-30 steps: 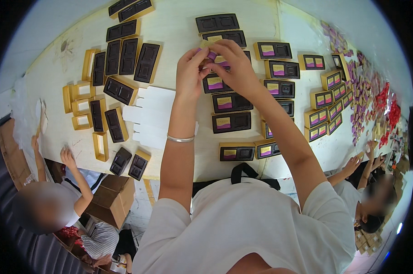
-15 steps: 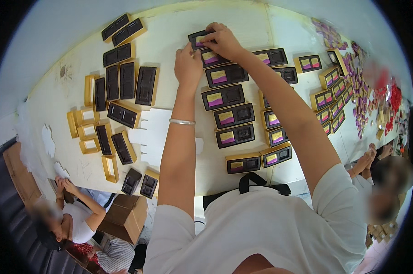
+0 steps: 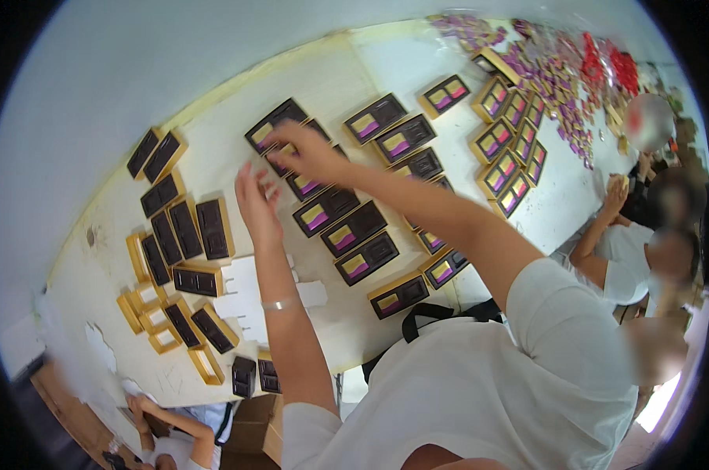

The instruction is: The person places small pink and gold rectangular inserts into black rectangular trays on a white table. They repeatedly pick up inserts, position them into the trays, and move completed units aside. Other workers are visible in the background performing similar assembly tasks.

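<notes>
Now holding right hand (image 3: 307,153) half-curled at the farthest middle box (image 3: 282,117), blurring too much for telling any grip; holding left hand (image 3: 259,205) open, nearer and left; probably working best by gently squaring the packet (image 3: 259,135) lying in the box's left half.
</notes>
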